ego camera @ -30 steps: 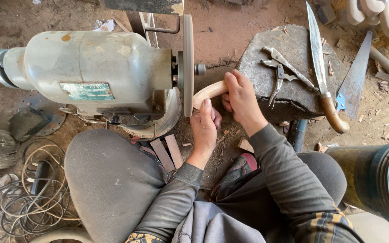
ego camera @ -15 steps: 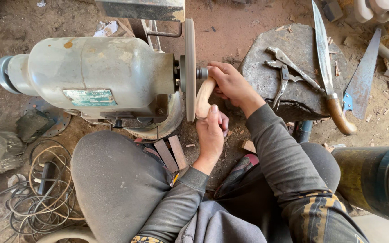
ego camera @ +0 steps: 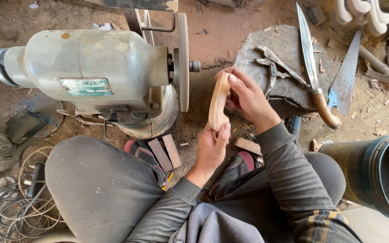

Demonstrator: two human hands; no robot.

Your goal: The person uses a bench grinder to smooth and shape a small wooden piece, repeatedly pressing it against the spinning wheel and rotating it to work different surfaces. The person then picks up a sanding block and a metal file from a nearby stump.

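A seated person grips a curved wooden handle blank [ego camera: 218,101] with both hands, holding it upright just to the right of the sanding disc [ego camera: 183,60] of a grey bench motor [ego camera: 91,67], clear of the disc's face. The left hand [ego camera: 212,148] is closed around the blank's lower end, thumb pressed up along its side. The right hand [ego camera: 247,96] wraps the upper half from the far side of the blank, fingers [ego camera: 230,74] curled over the top and thumb lying against the pale wood.

Measured from the motor, a flat stone slab [ego camera: 289,67] sits to the right, beyond the hands. On it lie a pair of metal pincers [ego camera: 273,67] and a long knife with a brown wooden handle [ego camera: 314,72], its blade pointing away from the person. A handsaw blade [ego camera: 345,76] rests against the slab's far right edge. Further right and nearer the person stands a dark bucket [ego camera: 374,175] with a teal rim. In the top right corner, well away from the motor, pale finished handles [ego camera: 361,11] are stacked together.

Below the motor, small wooden offcuts [ego camera: 165,153] lie on the dirt floor between the person's knees, close to a red sandal [ego camera: 138,150]. To the lower left of the motor, coiled cables [ego camera: 23,202] are heaped on the ground.
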